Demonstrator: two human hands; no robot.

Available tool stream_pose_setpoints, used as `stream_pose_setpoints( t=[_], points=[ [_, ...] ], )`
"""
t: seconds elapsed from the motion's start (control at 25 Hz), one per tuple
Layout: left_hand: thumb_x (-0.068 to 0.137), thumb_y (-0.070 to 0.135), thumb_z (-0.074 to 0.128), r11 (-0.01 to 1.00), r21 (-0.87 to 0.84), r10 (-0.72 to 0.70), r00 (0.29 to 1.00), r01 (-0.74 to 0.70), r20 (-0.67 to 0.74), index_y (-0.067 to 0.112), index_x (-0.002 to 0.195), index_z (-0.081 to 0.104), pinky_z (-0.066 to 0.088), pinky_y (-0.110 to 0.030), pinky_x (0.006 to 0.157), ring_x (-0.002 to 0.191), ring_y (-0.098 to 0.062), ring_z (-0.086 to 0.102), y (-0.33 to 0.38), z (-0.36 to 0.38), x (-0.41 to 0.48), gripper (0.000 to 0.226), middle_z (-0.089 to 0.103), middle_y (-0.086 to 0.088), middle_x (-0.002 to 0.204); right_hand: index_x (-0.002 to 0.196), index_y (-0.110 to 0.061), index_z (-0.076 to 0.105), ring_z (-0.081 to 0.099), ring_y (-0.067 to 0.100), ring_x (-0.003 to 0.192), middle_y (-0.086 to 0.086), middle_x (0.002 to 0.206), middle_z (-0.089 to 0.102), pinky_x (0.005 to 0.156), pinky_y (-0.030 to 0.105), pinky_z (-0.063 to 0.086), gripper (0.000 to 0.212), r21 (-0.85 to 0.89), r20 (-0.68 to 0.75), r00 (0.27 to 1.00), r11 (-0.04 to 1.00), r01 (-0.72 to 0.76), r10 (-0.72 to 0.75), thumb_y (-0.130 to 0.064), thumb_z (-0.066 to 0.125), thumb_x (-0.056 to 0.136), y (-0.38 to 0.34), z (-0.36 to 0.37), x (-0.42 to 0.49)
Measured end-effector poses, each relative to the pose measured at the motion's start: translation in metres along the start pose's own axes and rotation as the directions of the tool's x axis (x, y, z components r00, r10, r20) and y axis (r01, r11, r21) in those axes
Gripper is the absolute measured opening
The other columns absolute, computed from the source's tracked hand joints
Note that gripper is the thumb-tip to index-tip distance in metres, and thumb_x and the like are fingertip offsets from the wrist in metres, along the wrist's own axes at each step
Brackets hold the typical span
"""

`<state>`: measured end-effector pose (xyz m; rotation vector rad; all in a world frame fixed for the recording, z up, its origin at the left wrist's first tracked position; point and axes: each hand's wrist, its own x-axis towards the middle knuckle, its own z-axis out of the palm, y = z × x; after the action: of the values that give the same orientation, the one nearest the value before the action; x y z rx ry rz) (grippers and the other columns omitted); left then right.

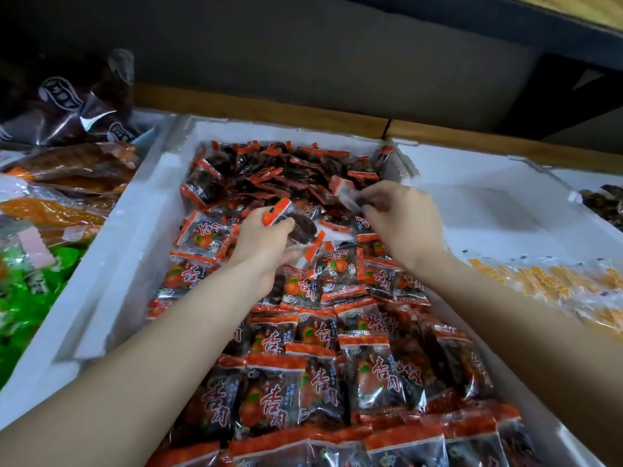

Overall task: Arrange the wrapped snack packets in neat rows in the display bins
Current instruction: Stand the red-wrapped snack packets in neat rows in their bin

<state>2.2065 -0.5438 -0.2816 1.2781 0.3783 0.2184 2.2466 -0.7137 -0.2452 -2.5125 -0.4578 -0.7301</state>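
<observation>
- Packets (pixel 323 392) in red and dark wrappers fill the white bin (pixel 135 230) in front of me; near me they lie in overlapping rows, and at the far end they sit in a loose heap.
- My left hand (pixel 266 244) is over the middle of the bin, its fingers curled round one dark packet (pixel 296 227).
- My right hand (pixel 401 224), near the left, pinches a blurred packet (pixel 347 197) by its edge above the heap.
- Yellow packets (pixel 556 284) lie in the next bin (pixel 472 170) on my right.
- Green packets (pixel 20 298) and orange-brown packets (pixel 67 170) lie on my left.
</observation>
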Motion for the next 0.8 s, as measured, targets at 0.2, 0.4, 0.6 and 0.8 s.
stream_pose_setpoints(
  t=[0.2, 0.4, 0.6, 0.8],
  points=[
    [0.099, 0.042, 0.043, 0.936, -0.319, -0.104, 0.982, 0.151, 0.160, 0.012, 0.125, 0.046, 0.055, -0.049, 0.084, 0.089, -0.029, 0.066, 0.011, 0.007, -0.022, 0.040, 0.063, -0.008, 0.099, 0.102, -0.022, 0.066, 0.065, 0.014, 0.088, -0.006, 0.097, 0.070, 0.079, 0.038, 0.052, 0.019, 0.173, 0.095, 0.962, 0.956, 0.239, -0.257, -0.020, 0.066, 0.083, -0.043, -0.001, -0.038],
    [0.087, 0.030, 0.069, 0.993, -0.118, 0.044, 0.983, -0.023, 0.178, 0.010, 0.121, 0.057, 0.051, -0.034, 0.060, 0.077, -0.022, 0.061, 0.014, 0.003, -0.022, 0.041, 0.066, -0.010, 0.104, 0.097, -0.008, 0.067, 0.059, 0.009, 0.087, 0.001, 0.097, 0.065, 0.082, 0.024, 0.049, 0.017, 0.293, 0.146, 0.879, 0.868, 0.400, -0.454, -0.016, 0.071, 0.082, -0.048, 0.001, -0.036],
    [0.093, 0.016, 0.061, 0.986, -0.004, 0.165, 0.986, -0.165, -0.016, 0.011, 0.118, 0.053, 0.048, -0.036, 0.071, 0.080, -0.022, 0.058, 0.011, -0.003, -0.011, 0.027, 0.062, -0.009, 0.094, 0.105, -0.015, 0.056, 0.056, 0.011, 0.097, 0.000, 0.105, 0.060, 0.089, 0.032, 0.046, 0.026, 0.178, 0.270, 0.949, 0.977, 0.117, -0.163, -0.019, 0.069, 0.083, -0.024, 0.008, -0.018],
    [0.089, 0.013, 0.065, 0.989, -0.005, 0.149, 0.987, -0.149, -0.055, 0.010, 0.114, 0.054, 0.052, -0.040, 0.079, 0.083, -0.022, 0.059, 0.011, -0.009, -0.011, 0.027, 0.065, -0.011, 0.101, 0.137, -0.015, 0.040, 0.049, 0.023, 0.122, 0.007, 0.135, 0.051, 0.095, 0.029, 0.040, 0.078, -0.144, 0.652, 0.758, 0.984, 0.106, 0.014, -0.043, 0.075, 0.074, -0.009, 0.030, -0.011]
  ],
)
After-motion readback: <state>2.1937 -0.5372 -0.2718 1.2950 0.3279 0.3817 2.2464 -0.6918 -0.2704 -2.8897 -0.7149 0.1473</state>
